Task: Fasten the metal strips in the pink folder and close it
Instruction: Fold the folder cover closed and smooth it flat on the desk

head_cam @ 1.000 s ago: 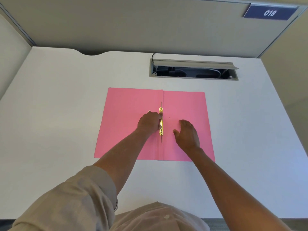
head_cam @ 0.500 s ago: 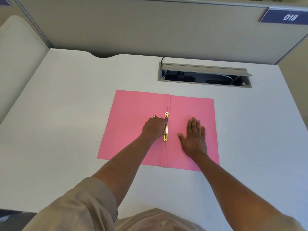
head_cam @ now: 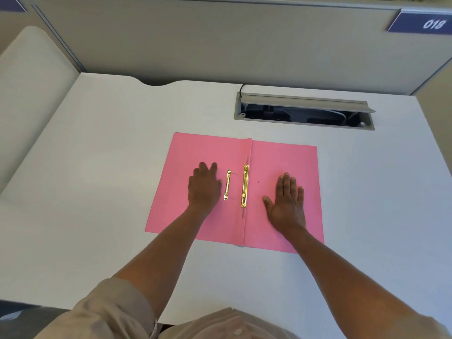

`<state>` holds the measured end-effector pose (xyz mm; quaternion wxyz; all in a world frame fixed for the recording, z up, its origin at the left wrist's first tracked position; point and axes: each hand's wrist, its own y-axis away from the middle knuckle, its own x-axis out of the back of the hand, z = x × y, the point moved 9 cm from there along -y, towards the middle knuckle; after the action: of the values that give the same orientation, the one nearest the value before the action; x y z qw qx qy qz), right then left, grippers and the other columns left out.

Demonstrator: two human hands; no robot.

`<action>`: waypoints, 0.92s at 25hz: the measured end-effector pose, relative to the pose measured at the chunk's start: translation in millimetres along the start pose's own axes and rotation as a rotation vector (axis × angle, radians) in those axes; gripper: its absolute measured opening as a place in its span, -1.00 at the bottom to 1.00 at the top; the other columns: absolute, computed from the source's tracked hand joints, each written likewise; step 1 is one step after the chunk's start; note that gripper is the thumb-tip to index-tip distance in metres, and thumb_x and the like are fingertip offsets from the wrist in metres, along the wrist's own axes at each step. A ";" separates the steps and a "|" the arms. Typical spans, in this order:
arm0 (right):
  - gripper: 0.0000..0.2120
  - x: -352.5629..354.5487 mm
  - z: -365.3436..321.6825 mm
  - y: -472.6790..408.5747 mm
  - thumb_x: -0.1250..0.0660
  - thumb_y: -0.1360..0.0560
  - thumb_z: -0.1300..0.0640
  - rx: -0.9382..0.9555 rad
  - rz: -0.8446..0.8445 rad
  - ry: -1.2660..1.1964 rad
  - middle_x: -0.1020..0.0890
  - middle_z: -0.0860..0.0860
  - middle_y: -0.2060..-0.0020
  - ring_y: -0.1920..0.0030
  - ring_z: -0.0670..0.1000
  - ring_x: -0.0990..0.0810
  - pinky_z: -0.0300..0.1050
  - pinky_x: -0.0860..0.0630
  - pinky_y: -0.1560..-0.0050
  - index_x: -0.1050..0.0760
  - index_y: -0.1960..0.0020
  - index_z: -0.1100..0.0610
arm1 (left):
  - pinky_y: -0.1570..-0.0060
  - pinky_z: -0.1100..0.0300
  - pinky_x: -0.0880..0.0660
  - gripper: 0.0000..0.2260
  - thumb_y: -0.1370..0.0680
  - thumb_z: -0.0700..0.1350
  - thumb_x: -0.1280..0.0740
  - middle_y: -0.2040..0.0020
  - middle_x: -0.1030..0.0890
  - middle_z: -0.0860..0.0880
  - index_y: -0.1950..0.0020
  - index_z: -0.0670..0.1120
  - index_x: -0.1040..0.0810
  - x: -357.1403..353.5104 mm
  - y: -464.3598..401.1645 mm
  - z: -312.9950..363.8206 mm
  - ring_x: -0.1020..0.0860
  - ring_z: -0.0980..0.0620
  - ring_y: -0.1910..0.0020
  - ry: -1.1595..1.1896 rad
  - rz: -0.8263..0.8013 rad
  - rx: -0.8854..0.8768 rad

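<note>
head view: both hands flat, fingers spread, holding nothing: left hand (head_cam: 204,189), right hand (head_cam: 287,204). i'd seat the loose gold metal strip (head_cam: 228,184) onto the fastener (head_cam: 244,189) before shutting the open pink card folder (head_cam: 288,157).

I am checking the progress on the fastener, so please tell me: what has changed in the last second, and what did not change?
The left hand let go of the fastener at the fold and moved left; a loose brass strip now lies beside it on the left flap. The right hand went from hovering to lying flat on the right flap. The pink folder stays open, and the long brass strip stays at the fold.
</note>
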<state>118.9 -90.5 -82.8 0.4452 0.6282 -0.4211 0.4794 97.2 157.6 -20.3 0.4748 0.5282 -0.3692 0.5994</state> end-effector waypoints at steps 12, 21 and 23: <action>-0.25 2.3 -1.3 -1.2 0.08 -0.63 -0.23 -0.011 -0.015 0.015 0.13 0.15 -0.63 -0.62 0.17 0.18 0.19 0.16 -0.59 0.22 -0.61 0.20 | -0.32 -0.19 -0.27 -0.23 -0.57 0.19 -0.23 -0.48 -0.24 -0.24 -0.60 -0.19 0.01 -5.0 -6.0 -104.0 -0.33 -0.34 -0.36 0.118 -0.156 0.517; -0.25 1.5 -1.5 -1.1 0.05 -0.63 -0.24 -0.005 0.016 0.005 0.07 0.15 -0.63 -0.62 0.18 0.13 0.20 0.13 -0.59 0.16 -0.62 0.21 | -0.19 -0.12 -0.34 -0.41 -0.56 0.10 -0.27 -0.37 -0.29 -0.22 -0.49 -0.14 -0.19 -3.7 -18.6 -138.5 -0.36 -0.33 -0.27 0.274 -0.124 0.679; -0.25 1.4 -1.6 -0.7 0.05 -0.63 -0.24 -0.005 0.023 0.005 0.06 0.15 -0.63 -0.62 0.18 0.12 0.21 0.13 -0.59 0.15 -0.62 0.21 | -0.20 -0.13 -0.35 -0.44 -0.57 0.10 -0.26 -0.35 -0.29 -0.21 -0.46 -0.14 -0.22 -1.8 -20.6 -143.5 -0.38 -0.32 -0.27 0.317 -0.127 0.729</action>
<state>119.5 -88.9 -81.2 0.4422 0.6209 -0.4286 0.4850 76.5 298.5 -47.7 0.3436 0.5849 -0.0212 0.7344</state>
